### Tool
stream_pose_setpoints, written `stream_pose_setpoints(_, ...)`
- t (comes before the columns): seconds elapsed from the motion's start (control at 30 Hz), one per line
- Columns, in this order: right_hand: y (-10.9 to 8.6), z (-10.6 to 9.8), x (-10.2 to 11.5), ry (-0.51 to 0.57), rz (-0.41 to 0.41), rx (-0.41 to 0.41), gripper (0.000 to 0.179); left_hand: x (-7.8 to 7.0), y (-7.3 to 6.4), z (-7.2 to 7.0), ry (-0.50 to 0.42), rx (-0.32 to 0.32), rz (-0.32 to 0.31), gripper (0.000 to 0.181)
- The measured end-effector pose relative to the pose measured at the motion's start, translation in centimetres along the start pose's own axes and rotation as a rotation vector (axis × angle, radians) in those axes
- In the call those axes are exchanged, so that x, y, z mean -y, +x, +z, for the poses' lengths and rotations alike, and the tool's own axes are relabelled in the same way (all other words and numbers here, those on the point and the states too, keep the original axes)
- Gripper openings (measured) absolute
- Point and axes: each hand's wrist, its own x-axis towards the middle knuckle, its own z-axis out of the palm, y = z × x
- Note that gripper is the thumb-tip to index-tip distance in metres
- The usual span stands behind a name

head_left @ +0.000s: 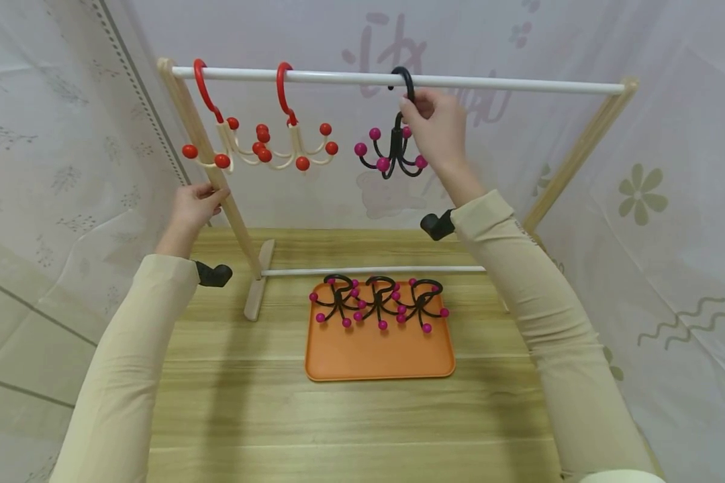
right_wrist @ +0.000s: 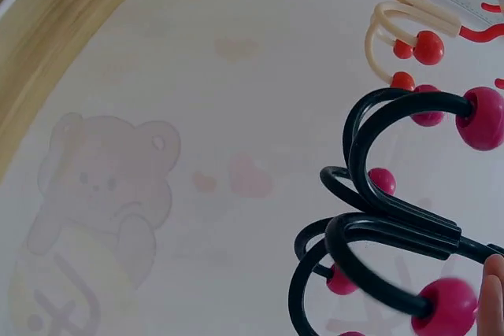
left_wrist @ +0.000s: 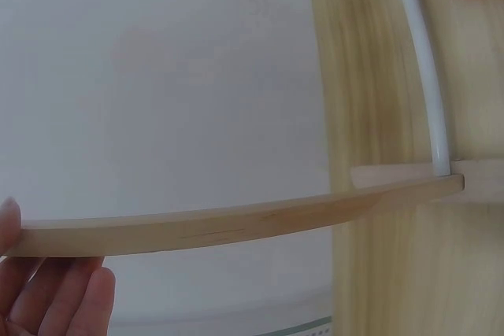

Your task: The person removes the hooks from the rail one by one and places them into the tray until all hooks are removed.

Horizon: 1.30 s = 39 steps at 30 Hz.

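Note:
A black multi-arm hook hanger [head_left: 397,144] with magenta ball tips has its hook looped over the rack's white top rod [head_left: 350,78]. My right hand [head_left: 444,131] pinches its hook just below the rod. In the right wrist view its curved black arms [right_wrist: 409,226] fill the right side, and a bit of my fingers [right_wrist: 492,297] shows at the edge. My left hand [head_left: 190,211] grips the rack's left wooden post [head_left: 235,215], thumb and fingers on opposite sides in the left wrist view. Two cream hangers [head_left: 294,141] with red hooks and red balls hang left of the black one.
On the wooden table [head_left: 350,429], an orange tray [head_left: 377,359] holds three more black hangers [head_left: 378,302] along its far half. The rack's lower white bar [head_left: 374,271] runs behind it. A right wooden post [head_left: 580,154] and pale patterned curtains [head_left: 670,134] surround the space.

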Motion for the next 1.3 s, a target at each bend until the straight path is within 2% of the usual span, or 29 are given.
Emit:
stream_pose_setpoints(0.13,0.2,-0.2,0.1,0.031,-0.004,-0.019,0.020,0.0,-0.1,0.0,0.001,-0.004,0.007,0.052)
stream_pose_setpoints(0.37,0.3,-1.3,0.4,0.192,0.008,-0.028,0.019,0.3,0.1,0.0,-0.005,-0.024,0.022,0.050)
stream_pose_setpoints(0.63,-1.1,-3.9,2.8,0.338,-0.015,-0.018,0.017,0.4,0.2,0.0,-0.007,-0.020,0.009,0.051)
stream_pose_setpoints(0.73,-1.5,-4.8,3.1,0.381,-0.033,-0.002,0.014,0.4,0.2,0.0,-0.006,-0.016,0.001,0.052)
stream_pose_setpoints(0.9,-1.9,-5.9,2.0,0.454,-0.081,0.048,0.011,0.5,0.3,0.0,-0.024,-0.003,0.008,0.052)
stream_pose_setpoints(1.03,-3.2,-6.7,1.7,0.506,-0.105,0.113,0.012,0.5,0.3,0.0,-0.030,-0.002,0.012,0.052)
stream_pose_setpoints(1.17,-5.2,-7.2,1.7,0.484,-0.104,0.189,0.012,0.4,0.2,0.1,-0.032,-0.002,0.010,0.052)
stream_pose_setpoints(1.3,-6.8,-7.0,0.6,0.426,-0.096,0.257,0.015,0.3,0.0,0.1,-0.031,0.001,0.009,0.052)
